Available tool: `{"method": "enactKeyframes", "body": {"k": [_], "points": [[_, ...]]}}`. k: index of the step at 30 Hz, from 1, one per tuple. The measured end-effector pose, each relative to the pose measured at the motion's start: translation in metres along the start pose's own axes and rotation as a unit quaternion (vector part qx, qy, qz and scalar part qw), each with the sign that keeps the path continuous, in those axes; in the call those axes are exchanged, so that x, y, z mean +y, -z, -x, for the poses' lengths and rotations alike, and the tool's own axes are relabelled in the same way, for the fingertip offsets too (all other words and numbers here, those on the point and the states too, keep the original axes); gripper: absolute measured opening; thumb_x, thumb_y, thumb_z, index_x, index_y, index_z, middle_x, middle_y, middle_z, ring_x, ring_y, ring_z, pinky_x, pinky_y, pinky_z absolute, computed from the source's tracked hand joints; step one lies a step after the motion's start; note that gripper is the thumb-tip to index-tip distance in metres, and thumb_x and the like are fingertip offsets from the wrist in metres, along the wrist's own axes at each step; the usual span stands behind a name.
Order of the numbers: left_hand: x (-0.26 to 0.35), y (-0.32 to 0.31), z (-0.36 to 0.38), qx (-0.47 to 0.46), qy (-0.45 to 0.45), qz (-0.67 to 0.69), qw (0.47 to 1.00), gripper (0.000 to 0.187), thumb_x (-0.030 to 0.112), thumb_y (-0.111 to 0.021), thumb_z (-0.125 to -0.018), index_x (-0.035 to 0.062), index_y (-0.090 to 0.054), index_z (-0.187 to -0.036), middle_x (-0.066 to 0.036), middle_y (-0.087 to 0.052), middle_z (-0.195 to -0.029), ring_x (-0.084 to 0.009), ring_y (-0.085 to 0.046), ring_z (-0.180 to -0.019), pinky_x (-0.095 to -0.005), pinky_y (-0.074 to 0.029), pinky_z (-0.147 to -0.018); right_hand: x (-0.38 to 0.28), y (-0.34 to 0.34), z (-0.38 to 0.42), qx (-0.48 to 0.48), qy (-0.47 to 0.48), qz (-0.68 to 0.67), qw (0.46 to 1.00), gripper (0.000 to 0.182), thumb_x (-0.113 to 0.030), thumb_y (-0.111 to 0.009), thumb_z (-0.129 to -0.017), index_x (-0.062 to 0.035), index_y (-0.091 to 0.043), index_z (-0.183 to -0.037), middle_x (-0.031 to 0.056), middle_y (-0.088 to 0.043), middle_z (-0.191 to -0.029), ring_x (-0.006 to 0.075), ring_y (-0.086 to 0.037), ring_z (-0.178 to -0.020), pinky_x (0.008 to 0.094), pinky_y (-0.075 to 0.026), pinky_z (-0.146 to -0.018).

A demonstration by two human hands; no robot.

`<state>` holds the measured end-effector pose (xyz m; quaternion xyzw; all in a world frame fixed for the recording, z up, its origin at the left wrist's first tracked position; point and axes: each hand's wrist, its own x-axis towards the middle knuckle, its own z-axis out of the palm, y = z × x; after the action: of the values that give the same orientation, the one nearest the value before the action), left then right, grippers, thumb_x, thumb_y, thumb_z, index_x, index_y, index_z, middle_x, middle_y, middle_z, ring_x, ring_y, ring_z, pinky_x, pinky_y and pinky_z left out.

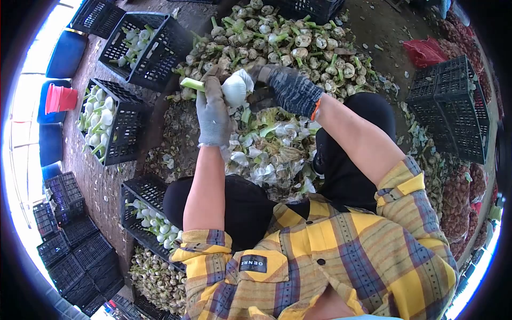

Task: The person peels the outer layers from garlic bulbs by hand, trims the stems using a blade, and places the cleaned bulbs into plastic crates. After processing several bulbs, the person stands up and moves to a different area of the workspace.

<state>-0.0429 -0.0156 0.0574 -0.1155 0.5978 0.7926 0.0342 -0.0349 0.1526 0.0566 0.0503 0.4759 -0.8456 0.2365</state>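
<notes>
My left hand (pixel 212 109), in a grey glove soiled at the fingers, is closed around a white garlic bulb (pixel 234 90). A short green stem (pixel 192 84) sticks out to the left of that hand. Loose white skin flares from the bulb's right side. Close by on that side is my right hand (pixel 288 88), in a dark patterned knit glove with an orange cuff. Its fingers are curled and partly blurred, and what they grip is hidden. Below both hands lies a heap of peeled-off skins and leaves (pixel 277 154), between my legs.
A big pile of untrimmed garlic (pixel 304 42) lies ahead. Black crates with cleaned bulbs stand at left: an upper crate (pixel 152 66), a middle crate (pixel 125 128) and one by my knee (pixel 144 186). Stacked crates (pixel 450 106) and net sacks (pixel 456 208) are at right; a red bucket (pixel 60 99) is far left.
</notes>
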Motion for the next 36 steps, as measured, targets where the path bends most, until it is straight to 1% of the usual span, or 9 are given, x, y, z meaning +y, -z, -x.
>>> {"method": "enactKeyframes", "body": {"k": [4, 7, 10, 15, 22, 28, 30, 32, 36], "points": [[0.002, -0.006, 0.008, -0.025, -0.007, 0.013, 1.0, 0.038, 0.03, -0.045, -0.092, 0.0056, -0.046, -0.121, -0.006, -0.056, -0.101, -0.0141, -0.057, -0.087, -0.0285, -0.048, -0.07, 0.003, -0.008, -0.004, 0.06, 0.056, 0.189, 0.979, 0.021, -0.012, -0.063, -0.079, -0.0047, -0.059, -0.098, 0.0102, -0.064, -0.087, 0.0211, -0.062, -0.075, 0.0319, -0.055, -0.067], [-0.004, -0.006, 0.008, 0.023, 0.107, 0.02, 0.994, 0.029, 0.032, -0.049, -0.089, 0.009, -0.055, -0.106, -0.004, -0.058, -0.094, -0.0136, -0.058, -0.081, -0.0283, -0.05, -0.063, 0.006, -0.012, -0.003, 0.114, 0.21, 0.455, 0.858, 0.021, -0.015, -0.067, -0.074, -0.0034, -0.056, -0.089, 0.0126, -0.063, -0.079, 0.0201, -0.062, -0.071, 0.0303, -0.053, -0.063], [-0.005, -0.008, 0.005, 0.023, 0.148, 0.109, 0.983, 0.021, 0.028, -0.049, -0.087, 0.0111, -0.057, -0.097, -0.003, -0.06, -0.089, -0.0151, -0.059, -0.079, -0.0301, -0.051, -0.06, -0.002, -0.024, 0.001, 0.158, 0.084, 0.132, 0.975, 0.015, -0.005, -0.058, -0.081, 0.0, -0.05, -0.093, 0.0123, -0.061, -0.082, 0.0203, -0.063, -0.074, 0.0305, -0.055, -0.062], [0.007, -0.003, -0.001, 0.039, 0.163, 0.193, 0.967, 0.019, 0.024, -0.048, -0.086, 0.0091, -0.057, -0.095, -0.006, -0.062, -0.088, -0.0205, -0.06, -0.083, -0.035, -0.052, -0.067, -0.005, -0.007, -0.009, 0.193, 0.064, 0.041, 0.978, 0.014, 0.003, -0.047, -0.084, 0.0047, -0.048, -0.097, 0.0178, -0.06, -0.089, 0.0295, -0.064, -0.075, 0.0402, -0.059, -0.067], [0.0, 0.005, -0.007, 0.027, 0.174, 0.207, 0.962, 0.02, 0.027, -0.051, -0.087, 0.0121, -0.055, -0.1, -0.003, -0.062, -0.086, -0.0172, -0.061, -0.074, -0.032, -0.051, -0.06, 0.002, -0.005, -0.011, 0.208, 0.116, -0.109, 0.965, 0.014, -0.005, -0.049, -0.085, 0.0023, -0.056, -0.095, 0.0144, -0.06, -0.086, 0.0236, -0.062, -0.071, 0.0379, -0.058, -0.068], [-0.003, 0.019, -0.013, 0.031, 0.165, 0.256, 0.952, 0.021, 0.028, -0.053, -0.088, 0.0106, -0.057, -0.097, -0.005, -0.063, -0.087, -0.0181, -0.063, -0.077, -0.0321, -0.054, -0.066, -0.031, -0.02, 0.017, -0.059, 0.044, 0.222, 0.972, 0.018, -0.016, -0.059, -0.084, -0.0011, -0.057, -0.094, 0.0069, -0.061, -0.084, 0.0144, -0.061, -0.078, 0.0264, -0.052, -0.069], [-0.003, 0.021, -0.015, 0.023, 0.172, 0.26, 0.95, 0.02, 0.026, -0.052, -0.088, 0.0106, -0.056, -0.1, -0.005, -0.063, -0.089, -0.0185, -0.063, -0.079, -0.0325, -0.054, -0.067, -0.018, -0.012, 0.008, -0.053, 0.195, 0.468, 0.86, 0.025, -0.022, -0.067, -0.078, -0.0037, -0.058, -0.091, 0.0039, -0.06, -0.08, 0.0129, -0.058, -0.072, 0.0257, -0.048, -0.067], [-0.003, 0.022, -0.015, 0.014, 0.189, 0.274, 0.943, 0.021, 0.026, -0.051, -0.089, 0.0104, -0.054, -0.103, -0.006, -0.062, -0.092, -0.0186, -0.063, -0.081, -0.0327, -0.054, -0.068, -0.024, -0.025, 0.013, 0.035, 0.16, 0.501, 0.85, 0.026, -0.027, -0.069, -0.074, -0.006, -0.06, -0.087, 0.0075, -0.061, -0.079, 0.0177, -0.059, -0.069, 0.0305, -0.049, -0.065], [-0.002, 0.023, -0.004, -0.039, 0.096, 0.147, 0.984, 0.025, 0.029, -0.049, -0.09, 0.0103, -0.052, -0.107, -0.007, -0.061, -0.093, -0.0182, -0.062, -0.083, -0.0329, -0.052, -0.067, 0.003, -0.022, -0.003, 0.053, 0.374, 0.45, 0.809, 0.025, -0.014, -0.069, -0.069, -0.0034, -0.059, -0.089, 0.0124, -0.061, -0.086, 0.0245, -0.06, -0.078, 0.0339, -0.048, -0.07]]}}
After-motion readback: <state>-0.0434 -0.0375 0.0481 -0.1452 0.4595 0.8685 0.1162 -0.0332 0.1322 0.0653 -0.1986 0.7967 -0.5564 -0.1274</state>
